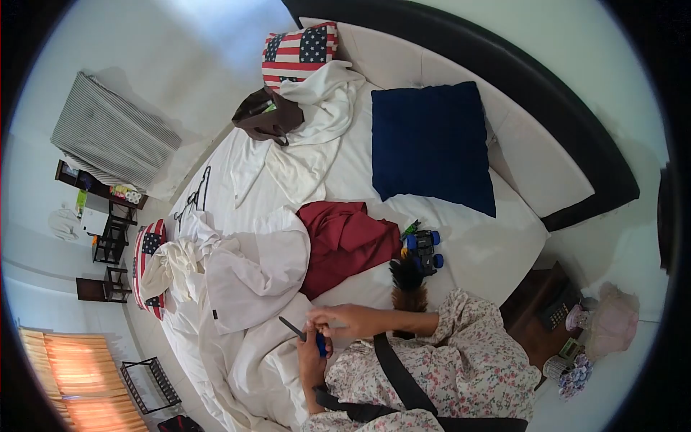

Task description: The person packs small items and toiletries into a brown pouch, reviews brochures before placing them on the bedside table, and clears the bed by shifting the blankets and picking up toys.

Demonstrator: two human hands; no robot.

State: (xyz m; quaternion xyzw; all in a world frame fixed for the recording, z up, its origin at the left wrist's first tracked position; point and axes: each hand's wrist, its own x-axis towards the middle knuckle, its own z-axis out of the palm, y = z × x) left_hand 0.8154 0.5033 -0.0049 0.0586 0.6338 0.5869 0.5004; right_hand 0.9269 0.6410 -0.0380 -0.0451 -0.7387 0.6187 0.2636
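My left hand is closed round a blue object, from which a long, narrow dark grey part sticks out to the upper left. From the right, my right hand reaches over to it, its fingers bent against the same object; fine detail at the fingertips is too small to tell. Below and left of the hands lies rumpled white cloth. Just above them are a pale cloth with a small black tag and a crumpled dark red cloth.
A blue toy vehicle and a fluffy black and brown item lie beside my right forearm. Farther off are a navy pillow, a brown bag, a flag-patterned pillow and black hangers. A wooden nightstand holds a telephone.
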